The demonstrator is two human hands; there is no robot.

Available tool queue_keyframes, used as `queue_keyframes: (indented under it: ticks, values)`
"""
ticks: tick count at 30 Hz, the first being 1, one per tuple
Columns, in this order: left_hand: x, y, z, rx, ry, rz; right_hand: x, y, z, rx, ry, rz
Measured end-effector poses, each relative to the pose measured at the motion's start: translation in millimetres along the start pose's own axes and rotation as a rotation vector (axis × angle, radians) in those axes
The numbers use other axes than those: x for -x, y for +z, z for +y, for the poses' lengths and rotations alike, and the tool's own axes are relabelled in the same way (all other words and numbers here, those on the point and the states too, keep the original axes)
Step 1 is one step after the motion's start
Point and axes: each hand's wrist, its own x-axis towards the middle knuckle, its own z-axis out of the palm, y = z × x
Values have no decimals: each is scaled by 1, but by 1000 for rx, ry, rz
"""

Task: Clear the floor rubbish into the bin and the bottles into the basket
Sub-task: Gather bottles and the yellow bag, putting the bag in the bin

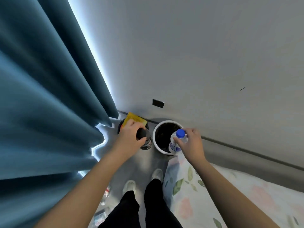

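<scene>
Head view. 2 bottles are in hand and 2 containers stand on the floor (148,163) at the wall, directly ahead of and below the hands.

1. The left hand (130,137) grips the dark-capped bottle (147,143) at its neck, fingers curled round the cap end. The bottle hangs roughly upright, cap toward the camera. It appears between the black container (120,127) and the white-rimmed container (156,144), just beside the white rim.
2. The right hand (192,142) pinches the blue-capped bottle (176,143) below its cap. Its long axis is also near vertical, and its base appears over the near part of the white-rimmed opening.
3. A yellow packet (134,119) sticks up from the black container. We cannot tell which container is the bin and which the basket.

We judge the right hand the nearer to a release; the left needs a short sideways shift first. Both forearms reach forward and down, wrists bent down.

More litter (105,196) lies on the floor behind, near the curtain (41,96).
</scene>
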Motion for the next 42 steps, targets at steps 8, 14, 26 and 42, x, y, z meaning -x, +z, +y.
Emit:
queue_keyframes:
  ticks: [8,14,26,42]
  values:
    - [-131,134,-40,-78,-11,-144,-126,48,111,132,107,-128]
    - [-232,297,-141,-156,65,-251,-222,165,229,321,122,-189]
    - [-316,522,-267,-164,-201,-269,-317,342,375,477,129,-273]
    - [-247,411,-260,-163,24,-205,-261,311,324,359,39,-380]
